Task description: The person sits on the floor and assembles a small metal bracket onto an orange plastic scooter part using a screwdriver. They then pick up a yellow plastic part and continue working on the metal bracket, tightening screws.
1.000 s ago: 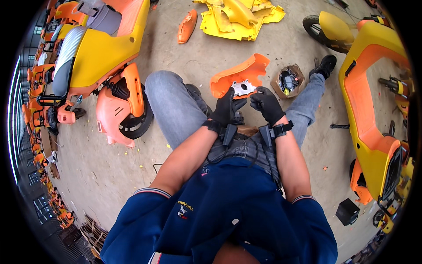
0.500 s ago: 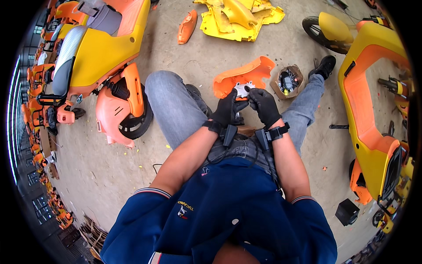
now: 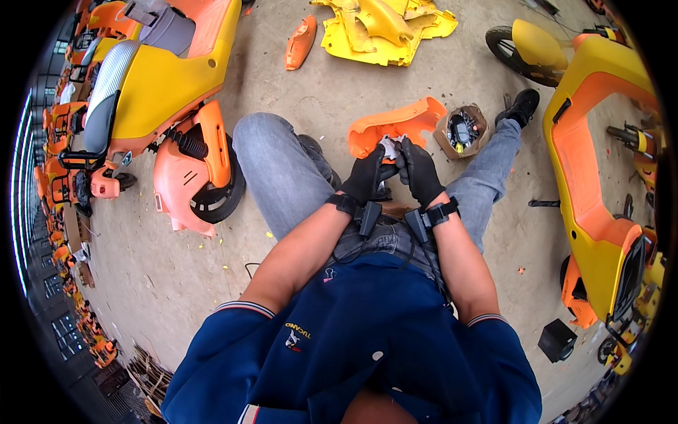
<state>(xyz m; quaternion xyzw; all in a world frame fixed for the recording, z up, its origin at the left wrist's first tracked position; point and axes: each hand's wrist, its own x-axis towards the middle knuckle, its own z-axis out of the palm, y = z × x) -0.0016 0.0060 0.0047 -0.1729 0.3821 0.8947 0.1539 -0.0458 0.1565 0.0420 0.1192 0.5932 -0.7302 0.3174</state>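
- Two dark-gloved hands meet at centre, the left hand (image 3: 363, 174) and the right hand (image 3: 421, 173), with a silver-grey plate (image 3: 389, 148) between their fingertips!
- Left fingers curl in at the plate's left side; whether they grip it or the shell, I can't tell.
- Right fingers bunch up against the other side, and whether that's a true pinch is hidden from us.
- The plate itself sits at the near side of an orange shell (image 3: 402, 120), partly covered by the gloves.
- Now the writing: yellow lettering (image 3: 298, 330) on the navy shirt (image 3: 346, 304), a small bird emblem (image 3: 292, 343) just beside it!
- Right of the shell, an open carton (image 3: 445, 143) full of small parts.
- Farther out, yellow panels (image 3: 388, 39) pile up beside an orange cover (image 3: 301, 44).
- And flanking it all, a yellow-and-orange scooter at left (image 3: 166, 88), another at right (image 3: 604, 258).
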